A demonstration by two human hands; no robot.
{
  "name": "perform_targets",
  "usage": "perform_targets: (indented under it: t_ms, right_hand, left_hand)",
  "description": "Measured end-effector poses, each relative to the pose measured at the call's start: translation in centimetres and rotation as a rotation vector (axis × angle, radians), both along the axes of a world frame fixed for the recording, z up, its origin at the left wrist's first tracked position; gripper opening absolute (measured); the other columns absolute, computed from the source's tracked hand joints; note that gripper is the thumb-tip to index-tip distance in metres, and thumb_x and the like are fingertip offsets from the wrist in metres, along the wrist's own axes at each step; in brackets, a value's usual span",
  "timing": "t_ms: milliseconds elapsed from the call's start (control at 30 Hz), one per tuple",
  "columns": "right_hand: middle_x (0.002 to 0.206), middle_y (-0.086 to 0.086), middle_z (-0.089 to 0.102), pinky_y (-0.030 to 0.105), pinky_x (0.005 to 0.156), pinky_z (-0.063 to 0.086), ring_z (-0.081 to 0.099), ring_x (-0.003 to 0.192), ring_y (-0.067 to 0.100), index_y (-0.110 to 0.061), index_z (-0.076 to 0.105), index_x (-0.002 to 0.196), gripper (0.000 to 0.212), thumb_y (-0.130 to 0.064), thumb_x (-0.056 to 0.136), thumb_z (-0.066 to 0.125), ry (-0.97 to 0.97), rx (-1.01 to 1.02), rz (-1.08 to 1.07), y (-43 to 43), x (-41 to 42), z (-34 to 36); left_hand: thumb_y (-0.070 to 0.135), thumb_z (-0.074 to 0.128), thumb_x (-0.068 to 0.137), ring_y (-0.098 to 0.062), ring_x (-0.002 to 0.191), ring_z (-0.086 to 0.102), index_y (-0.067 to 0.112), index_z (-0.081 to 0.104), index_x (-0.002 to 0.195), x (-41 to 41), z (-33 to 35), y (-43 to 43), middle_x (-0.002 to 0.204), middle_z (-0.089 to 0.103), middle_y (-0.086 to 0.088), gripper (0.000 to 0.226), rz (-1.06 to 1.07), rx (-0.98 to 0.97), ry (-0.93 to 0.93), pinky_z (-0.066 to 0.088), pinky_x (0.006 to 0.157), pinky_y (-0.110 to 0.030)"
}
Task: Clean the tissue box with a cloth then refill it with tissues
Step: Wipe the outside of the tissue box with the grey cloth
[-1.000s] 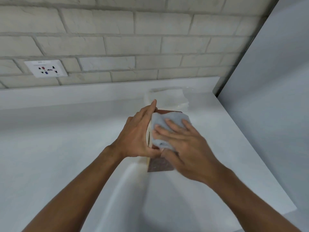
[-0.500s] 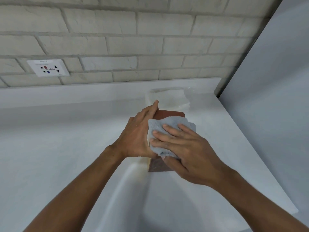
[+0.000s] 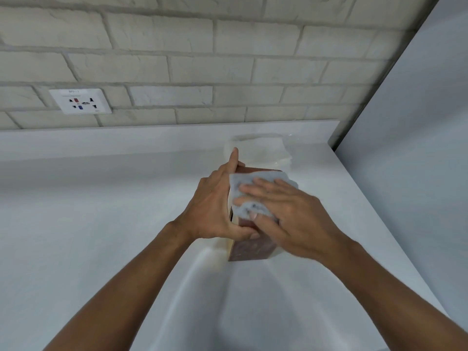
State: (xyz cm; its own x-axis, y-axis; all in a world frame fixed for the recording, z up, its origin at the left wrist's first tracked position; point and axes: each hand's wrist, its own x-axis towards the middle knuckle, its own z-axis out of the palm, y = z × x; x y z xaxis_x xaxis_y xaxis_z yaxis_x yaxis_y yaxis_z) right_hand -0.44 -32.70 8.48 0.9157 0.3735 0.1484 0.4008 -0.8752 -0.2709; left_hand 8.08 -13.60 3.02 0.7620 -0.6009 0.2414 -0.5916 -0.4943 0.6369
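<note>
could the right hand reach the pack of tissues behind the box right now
Probably yes. The pack of tissues lies right behind the box, with nothing standing over it. The right hand is pressing the cloth on the box, though, so it would need to drop the cloth first.

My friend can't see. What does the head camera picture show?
A right hand presses a grey cloth onto a brown tissue box while the left hand holds its side. It stands on a white counter, tissues behind.
</note>
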Motion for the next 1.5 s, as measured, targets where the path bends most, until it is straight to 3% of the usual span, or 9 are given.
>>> perform_targets:
  t_ms: [133,300,500,633,1000,1167,1267,1400,1500]
  right_hand:
    - [0.155,-0.023,0.034,0.030,0.118,0.027,0.015,0.145,-0.008,-0.038,0.042,0.147,0.047,-0.048,0.102,0.030,0.017,0.057,-0.238,-0.4,2.1,0.0]
    - [0.154,-0.010,0.041,0.039,0.122,0.022,0.025,0.147,0.007,-0.028,0.050,0.144,0.045,-0.036,0.100,0.040,-0.063,0.078,0.069,-1.1,-3.0,-1.0]
    - [0.151,-0.017,0.042,0.047,0.118,0.029,0.024,0.147,0.004,-0.038,0.045,0.143,0.044,-0.039,0.100,0.038,-0.090,0.164,-0.206,-5.2,-3.7,-1.8]
    - [0.158,-0.006,0.036,0.050,0.119,0.026,0.024,0.150,0.022,-0.023,0.047,0.146,0.048,-0.030,0.098,0.042,-0.191,0.033,0.039,-1.6,-6.4,-3.5]
    - [0.157,-0.004,0.037,0.042,0.120,0.026,0.028,0.148,0.017,-0.017,0.043,0.148,0.049,-0.023,0.099,0.041,-0.211,0.098,-0.006,-1.3,-6.6,-4.0]
    - [0.153,-0.019,0.038,0.035,0.119,0.028,0.032,0.143,0.000,-0.034,0.043,0.147,0.044,-0.039,0.105,0.034,0.042,0.347,-0.280,-2.5,-2.2,-1.5]
    - [0.126,-0.009,0.065,0.032,0.093,0.047,0.061,0.109,0.014,-0.033,0.054,0.137,0.038,-0.041,0.104,0.037,0.172,0.339,-0.352,-2.5,1.8,0.4]
    - [0.079,0.009,0.065,0.033,0.067,0.040,0.060,0.074,0.023,0.000,0.057,0.084,0.047,-0.042,0.100,0.042,0.299,0.494,-0.472,-2.7,5.4,1.0]
    - [0.130,-0.010,0.064,0.024,0.094,0.044,0.058,0.118,0.010,-0.030,0.063,0.125,0.037,-0.046,0.103,0.039,0.261,0.412,-0.348,-3.1,3.5,-0.1]
  left_hand:
    - [0.082,0.073,0.050,-0.015,0.133,0.046,0.015,-0.012,0.164,-0.4,0.3,0.0,0.152,0.041,0.008,0.157,0.003,-0.017,0.005,0.042,0.104,-0.043]
    - [0.079,0.073,0.052,-0.018,0.136,0.046,0.017,-0.011,0.165,-0.3,-0.1,-0.1,0.155,0.038,0.007,0.154,0.015,-0.007,-0.005,0.043,0.104,-0.052]
    - [0.085,0.071,0.050,-0.016,0.139,0.041,0.021,-0.011,0.165,-0.4,0.1,-0.1,0.156,0.034,0.008,0.155,0.001,-0.001,0.024,0.038,0.110,-0.052]
    - [0.074,0.073,0.054,-0.019,0.138,0.043,0.026,-0.013,0.164,-0.4,0.1,-0.1,0.156,0.036,0.005,0.147,0.000,0.015,0.001,0.040,0.108,-0.052]
    - [0.078,0.074,0.052,-0.015,0.139,0.041,0.028,-0.013,0.164,-0.4,0.1,0.0,0.156,0.032,0.010,0.150,-0.006,0.029,0.011,0.038,0.110,-0.050]
    - [0.084,0.072,0.050,-0.015,0.142,0.036,0.029,-0.013,0.164,-0.4,0.3,0.0,0.159,0.029,0.009,0.152,-0.008,0.044,0.049,0.033,0.115,-0.047]
    - [0.082,0.073,0.050,-0.016,0.141,0.038,0.030,-0.012,0.164,-0.2,0.2,-0.1,0.157,0.031,0.008,0.152,-0.013,0.044,0.039,0.034,0.115,-0.049]
    - [0.080,0.074,0.049,-0.016,0.143,0.036,0.028,-0.011,0.165,-0.3,0.2,0.0,0.158,0.031,0.008,0.152,0.002,0.045,0.043,0.033,0.115,-0.050]
    - [0.081,0.072,0.050,-0.015,0.145,0.034,0.030,-0.009,0.165,-0.6,0.0,0.0,0.162,0.028,0.007,0.150,0.017,0.040,0.062,0.032,0.116,-0.051]
